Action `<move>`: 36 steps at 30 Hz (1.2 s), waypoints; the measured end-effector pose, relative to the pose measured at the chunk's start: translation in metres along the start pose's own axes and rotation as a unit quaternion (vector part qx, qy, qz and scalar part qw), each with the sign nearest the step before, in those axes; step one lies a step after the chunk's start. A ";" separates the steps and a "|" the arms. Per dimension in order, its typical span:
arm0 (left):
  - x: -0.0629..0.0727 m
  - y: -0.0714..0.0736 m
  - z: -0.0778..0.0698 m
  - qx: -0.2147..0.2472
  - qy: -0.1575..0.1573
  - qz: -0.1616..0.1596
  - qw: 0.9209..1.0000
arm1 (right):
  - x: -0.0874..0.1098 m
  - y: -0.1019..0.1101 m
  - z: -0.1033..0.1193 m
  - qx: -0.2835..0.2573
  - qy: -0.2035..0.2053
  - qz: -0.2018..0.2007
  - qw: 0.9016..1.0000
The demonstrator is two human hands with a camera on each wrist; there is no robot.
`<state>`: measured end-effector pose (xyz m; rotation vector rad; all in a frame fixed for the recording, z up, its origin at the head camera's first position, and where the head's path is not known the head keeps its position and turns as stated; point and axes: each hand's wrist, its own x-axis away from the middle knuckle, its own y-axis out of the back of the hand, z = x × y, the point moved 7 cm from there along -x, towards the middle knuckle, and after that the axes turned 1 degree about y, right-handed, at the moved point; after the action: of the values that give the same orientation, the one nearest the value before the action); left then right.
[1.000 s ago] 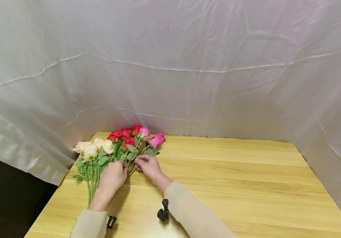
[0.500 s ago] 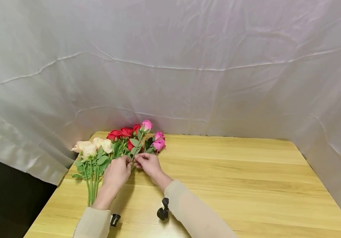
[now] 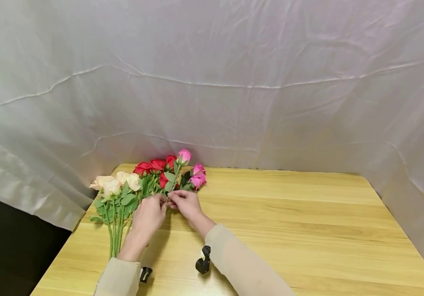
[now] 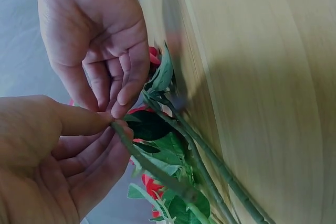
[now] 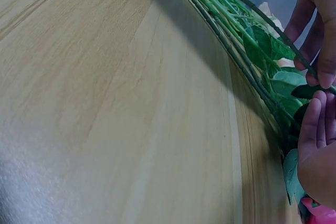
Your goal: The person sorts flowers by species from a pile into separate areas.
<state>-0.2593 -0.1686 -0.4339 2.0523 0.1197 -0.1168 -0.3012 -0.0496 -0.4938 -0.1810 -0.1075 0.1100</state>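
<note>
Though two hands (image 3: 148,214) (image 3: 188,204), just one rose stem (image 4: 149,166) between them.

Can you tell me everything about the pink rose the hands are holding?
The bright pink, rounded rose looks like fabric, its bloom partly closed above a green base. Oval green leaves grow from its slim green stem. It tilts up and rightward, between red roses and darker pink roses in the head view. The bare left hand pinches the stem; the right hand's fingertips meet there too.
</note>
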 end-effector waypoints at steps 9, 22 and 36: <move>0.002 -0.001 -0.002 0.009 -0.004 0.000 1.000 | 0.003 0.000 0.002 0.012 0.003 -0.006 1.000; 0.003 0.007 -0.002 0.045 -0.012 -0.023 0.999 | 0.003 0.012 0.012 -0.007 0.027 -0.008 1.000; 0.010 0.013 0.008 0.058 -0.022 -0.053 0.997 | 0.013 0.056 0.029 0.015 0.031 -0.010 0.999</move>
<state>-0.2481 -0.1811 -0.4277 2.1570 0.1979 -0.2387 -0.2978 0.0118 -0.4743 -0.1530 -0.0459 0.0865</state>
